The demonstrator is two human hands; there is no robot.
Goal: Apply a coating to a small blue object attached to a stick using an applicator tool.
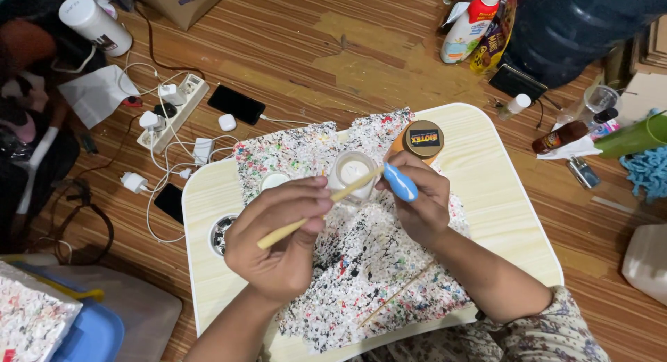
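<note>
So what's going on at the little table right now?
A person sits at a pale lap table covered with a paint-splattered sheet. The left hand holds a thin wooden stick, its tip pointing at a small glass jar of white stuff. The right hand grips a blue-and-white oval piece beside that jar. A dark-lidded jar stands behind, and another stick lies on the sheet.

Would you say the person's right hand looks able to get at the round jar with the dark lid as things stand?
Probably yes. The right hand is just in front of the dark-lidded jar with nothing between them, but its fingers already hold a blue tool, so they would need freeing first.
</note>
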